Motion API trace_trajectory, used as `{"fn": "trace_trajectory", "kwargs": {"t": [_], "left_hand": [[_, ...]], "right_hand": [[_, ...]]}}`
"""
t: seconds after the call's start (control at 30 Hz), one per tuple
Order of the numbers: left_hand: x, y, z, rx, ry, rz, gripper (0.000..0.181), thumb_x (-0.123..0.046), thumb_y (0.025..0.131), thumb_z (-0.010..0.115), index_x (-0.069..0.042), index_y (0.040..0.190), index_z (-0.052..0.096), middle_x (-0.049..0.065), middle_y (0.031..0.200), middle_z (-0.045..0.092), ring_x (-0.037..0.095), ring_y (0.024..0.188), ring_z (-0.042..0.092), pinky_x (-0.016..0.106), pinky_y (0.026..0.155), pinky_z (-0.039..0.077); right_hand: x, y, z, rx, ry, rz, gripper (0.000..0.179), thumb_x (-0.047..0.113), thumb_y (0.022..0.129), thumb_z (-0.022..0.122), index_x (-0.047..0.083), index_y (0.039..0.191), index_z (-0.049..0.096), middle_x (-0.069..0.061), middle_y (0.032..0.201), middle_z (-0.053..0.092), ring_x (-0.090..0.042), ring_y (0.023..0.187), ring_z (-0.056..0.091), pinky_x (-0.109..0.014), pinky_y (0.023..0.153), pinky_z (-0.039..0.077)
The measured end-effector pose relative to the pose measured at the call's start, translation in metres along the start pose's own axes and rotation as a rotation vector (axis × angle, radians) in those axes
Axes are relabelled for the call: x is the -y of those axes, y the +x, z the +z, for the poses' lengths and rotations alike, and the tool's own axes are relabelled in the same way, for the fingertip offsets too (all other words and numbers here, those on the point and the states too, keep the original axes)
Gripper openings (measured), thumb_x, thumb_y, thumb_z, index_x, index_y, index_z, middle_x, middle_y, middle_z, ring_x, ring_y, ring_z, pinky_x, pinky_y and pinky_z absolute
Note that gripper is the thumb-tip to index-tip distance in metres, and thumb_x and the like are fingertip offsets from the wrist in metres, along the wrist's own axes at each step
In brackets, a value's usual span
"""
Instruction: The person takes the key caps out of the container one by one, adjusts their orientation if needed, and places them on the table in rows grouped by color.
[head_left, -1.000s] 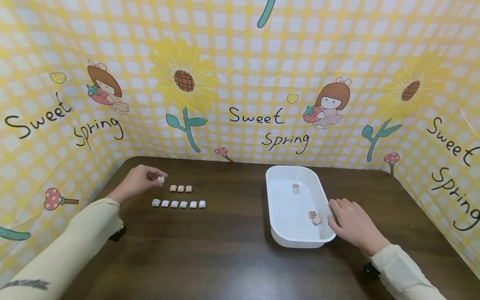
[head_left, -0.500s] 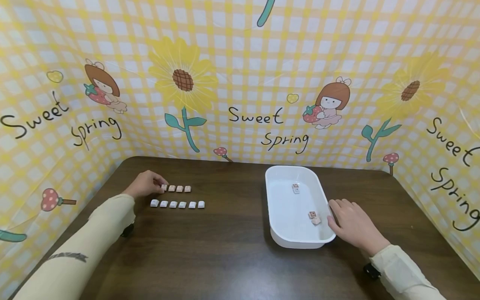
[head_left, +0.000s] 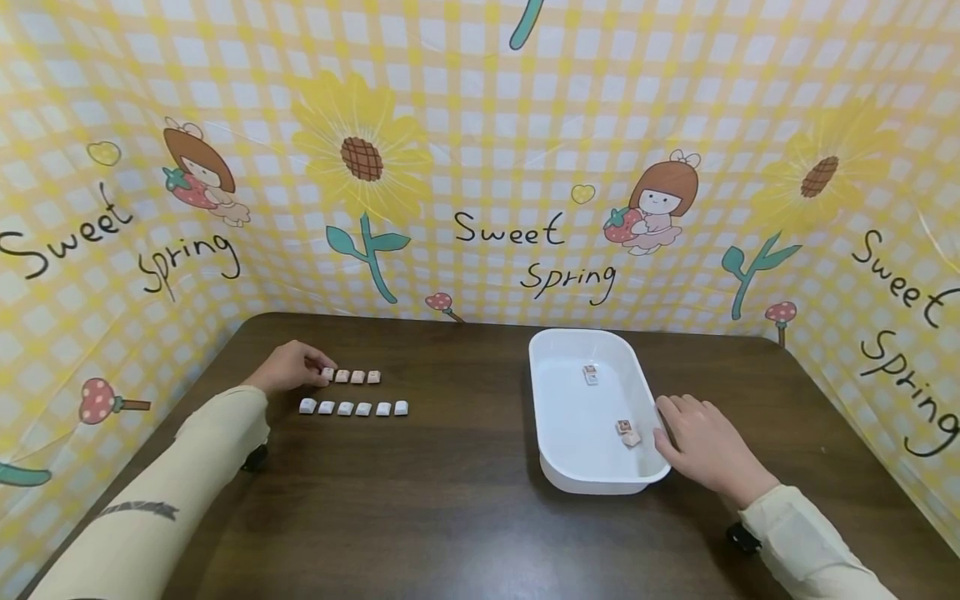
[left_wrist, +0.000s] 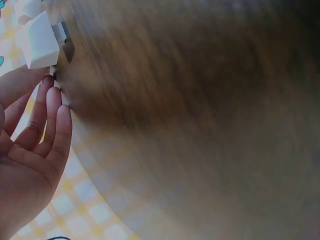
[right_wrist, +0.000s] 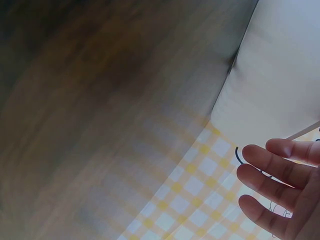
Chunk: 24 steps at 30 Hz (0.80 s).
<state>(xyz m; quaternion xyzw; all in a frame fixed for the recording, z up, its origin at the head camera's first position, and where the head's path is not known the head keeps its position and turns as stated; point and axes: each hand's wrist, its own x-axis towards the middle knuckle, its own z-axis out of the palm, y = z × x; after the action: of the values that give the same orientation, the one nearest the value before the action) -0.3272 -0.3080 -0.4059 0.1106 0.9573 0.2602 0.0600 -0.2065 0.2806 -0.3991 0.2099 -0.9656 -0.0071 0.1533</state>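
Observation:
My left hand (head_left: 288, 367) pinches a small pale keycap (head_left: 328, 375) at the left end of the far row, low at the tabletop. Beside it stand three more pinkish keycaps (head_left: 357, 377) in line. A nearer row of several white keycaps (head_left: 346, 408) runs parallel. In the left wrist view, the left thumb and fingertips meet at the lower edge of a white keycap (left_wrist: 40, 42). My right hand (head_left: 705, 442) rests against the right rim of a white tray (head_left: 551, 450), its fingers (right_wrist: 270, 182) loosely extended beside the tray's outer wall.
Two small groups of keycaps, one farther back (head_left: 591, 375) and one nearer (head_left: 627, 432), lie inside the tray. The dark wooden table (head_left: 450, 500) ends at a yellow checked cloth (head_left: 487, 150) that rises behind and at both sides.
My left hand has lowered the keycap from above the table into the left end of the far row, staying there over the last half second. The right hand and tray stay put.

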Motion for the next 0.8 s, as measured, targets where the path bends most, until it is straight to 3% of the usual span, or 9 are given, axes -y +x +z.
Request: {"fn": "trace_trajectory", "kwargs": {"t": [0.33, 0.63, 0.8], "left_hand": [[0.0045, 0.0015, -0.0010, 0.002, 0.010, 0.020, 0.023, -0.011, 0.078, 0.074, -0.001, 0.100, 0.072, 0.015, 0.095, 0.070, 0.017, 0.081, 0.061, 0.031, 0.069, 0.049], [0.0013, -0.0007, -0.0013, -0.016, 0.000, 0.034, 0.025, -0.016, 0.079, 0.074, -0.002, 0.101, 0.071, 0.014, 0.097, 0.070, 0.021, 0.087, 0.062, 0.036, 0.074, 0.051], [0.0003, -0.0022, -0.0027, -0.020, -0.013, 0.021, 0.020, -0.014, 0.080, 0.073, -0.003, 0.097, 0.072, 0.011, 0.090, 0.070, 0.017, 0.080, 0.061, 0.029, 0.067, 0.049]], "right_hand": [[0.0000, -0.0003, 0.0009, -0.003, 0.001, -0.004, 0.034, 0.024, 0.085, 0.056, -0.002, 0.107, 0.060, -0.013, 0.093, 0.066, -0.025, 0.083, 0.058, -0.044, 0.071, 0.049], [-0.0001, -0.0002, 0.0010, -0.002, 0.000, -0.010, 0.034, 0.023, 0.085, 0.057, -0.002, 0.107, 0.060, -0.013, 0.092, 0.065, -0.025, 0.082, 0.058, -0.043, 0.071, 0.050], [0.0007, -0.0002, -0.0002, -0.001, 0.003, -0.006, 0.034, 0.023, 0.085, 0.056, -0.002, 0.107, 0.059, -0.014, 0.093, 0.066, -0.026, 0.084, 0.059, -0.044, 0.072, 0.050]]}}
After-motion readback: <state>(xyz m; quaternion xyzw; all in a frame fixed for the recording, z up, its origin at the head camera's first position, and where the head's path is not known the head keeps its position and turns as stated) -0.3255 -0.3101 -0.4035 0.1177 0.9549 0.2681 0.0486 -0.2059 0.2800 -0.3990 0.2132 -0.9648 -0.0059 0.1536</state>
